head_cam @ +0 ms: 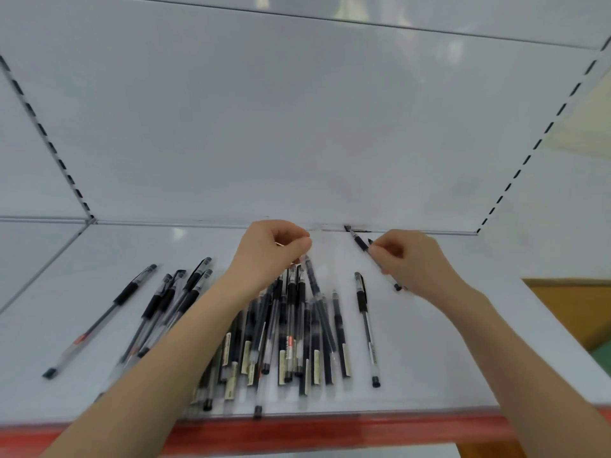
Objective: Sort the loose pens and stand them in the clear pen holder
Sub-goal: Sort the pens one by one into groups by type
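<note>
- Pens (291,328): main heap lies mid-shelf, long axes running roughly front to back, tips fanning toward the rear wall; my left forearm crosses over its left part.
- Left hand (274,249) sits at the heap's far end, fingers curled and pinched on what looks like the top of one pen (312,276) (blurred, so I can't say for sure what it grips).
- Right hand (413,262) is well right of the heap, closed on a separate pen (360,242) that slants from the rear corner down toward the hand; a second dark tip shows just beside it.
- One lone pen (366,328) lies between heap and right hand, axis front to back, nearer the right hand.
- Side group of pens (165,309) lies left of the heap, slanted, nearer the left arm.
- Clear pen holder: can't see it anywhere on the shelf (463,358), so which way the pens have to travel is unknown.
- My read: still sorting, nothing stood up yet.
</note>
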Tool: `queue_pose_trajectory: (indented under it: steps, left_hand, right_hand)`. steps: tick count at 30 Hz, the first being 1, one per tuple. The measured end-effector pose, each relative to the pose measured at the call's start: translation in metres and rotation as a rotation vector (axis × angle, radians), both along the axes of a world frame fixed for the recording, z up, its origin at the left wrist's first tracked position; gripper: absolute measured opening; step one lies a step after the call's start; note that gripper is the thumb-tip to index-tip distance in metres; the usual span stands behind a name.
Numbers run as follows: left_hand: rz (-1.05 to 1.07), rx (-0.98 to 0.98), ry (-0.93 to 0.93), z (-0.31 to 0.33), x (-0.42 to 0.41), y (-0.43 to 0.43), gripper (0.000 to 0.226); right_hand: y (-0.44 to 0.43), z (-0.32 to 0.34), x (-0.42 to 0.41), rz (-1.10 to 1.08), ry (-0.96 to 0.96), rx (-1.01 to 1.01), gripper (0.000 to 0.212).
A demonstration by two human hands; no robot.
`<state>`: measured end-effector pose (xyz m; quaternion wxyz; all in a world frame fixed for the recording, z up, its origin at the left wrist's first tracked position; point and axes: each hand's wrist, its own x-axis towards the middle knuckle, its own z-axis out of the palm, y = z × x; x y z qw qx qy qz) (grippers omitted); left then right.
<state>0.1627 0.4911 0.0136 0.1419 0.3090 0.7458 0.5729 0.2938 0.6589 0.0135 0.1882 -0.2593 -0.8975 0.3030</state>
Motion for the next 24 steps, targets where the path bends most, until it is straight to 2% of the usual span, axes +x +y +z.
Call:
queue_pose_trajectory:
  steps: [3,8,13,15,17,21,24]
  left_hand:
    - [0.014,-0.179,0.167,-0.006,-0.005,0.003,0.005]
    - [-0.044,-0.413,0.371,-0.015,-0.012,0.008,0.017]
    - [-0.039,-0.43,0.421,-0.02,-0.021,0.014,0.027]
    - [-0.032,-0.415,0.418,-0.02,-0.026,0.019,0.025]
    - [-0.026,-0.412,0.426,-0.019,-0.031,0.028,0.024]
    - [0.024,-0.444,0.472,-0.019,-0.042,0.053,0.025]
    - [0.057,-0.518,0.543,-0.021,-0.04,0.074,0.031]
  right_hand:
    - [0.018,-0.007,-0.013,-0.018,-0.091,0.097,0.012]
    - [0.02,-0.011,-0.029,-0.029,-0.244,0.179,0.02]
    - [0.012,-0.016,-0.035,-0.05,-0.354,0.213,0.01]
    - [0.013,-0.015,-0.032,-0.077,-0.319,0.17,0.014]
    - [0.015,-0.01,-0.024,-0.105,-0.205,0.067,0.016]
    - [0.015,0.003,-0.007,-0.126,0.006,-0.081,0.008]
    - [0.012,0.005,0.007,-0.131,0.029,-0.083,0.01]
